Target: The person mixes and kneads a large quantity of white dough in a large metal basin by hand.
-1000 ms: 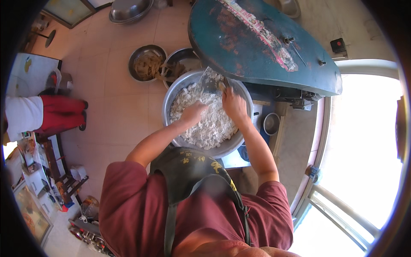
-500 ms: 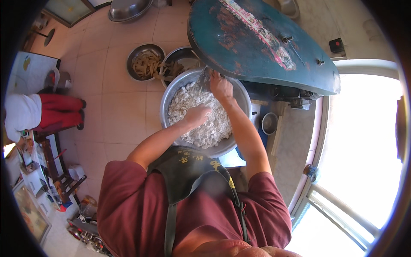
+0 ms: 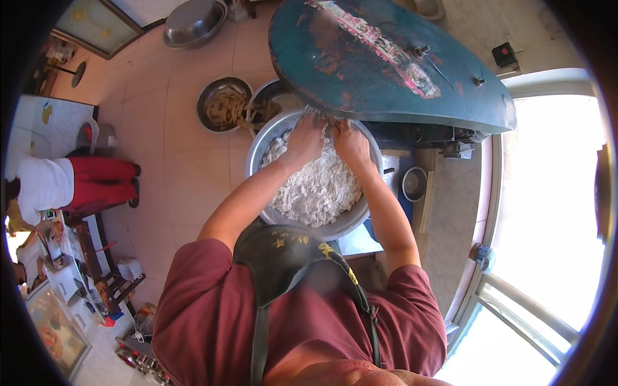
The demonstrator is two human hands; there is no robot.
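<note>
One dark apron [image 3: 283,251], one big metal bowl [image 3: 253,161] of white dough [image 3: 315,190], left hand [image 3: 308,137] and right hand [image 3: 351,143] at its far side, grips too hidden to tell, one green housing [image 3: 380,71] hiding part of the rim, two smaller bowls [image 3: 202,107] and one basin [image 3: 193,20] beyond

Pink tiled floor [image 3: 193,174], bright window [image 3: 553,193]

1 person [image 3: 77,184] in red trousers [image 3: 103,184]; 1 metal basin [image 3: 193,22], apparently upturned.
</note>
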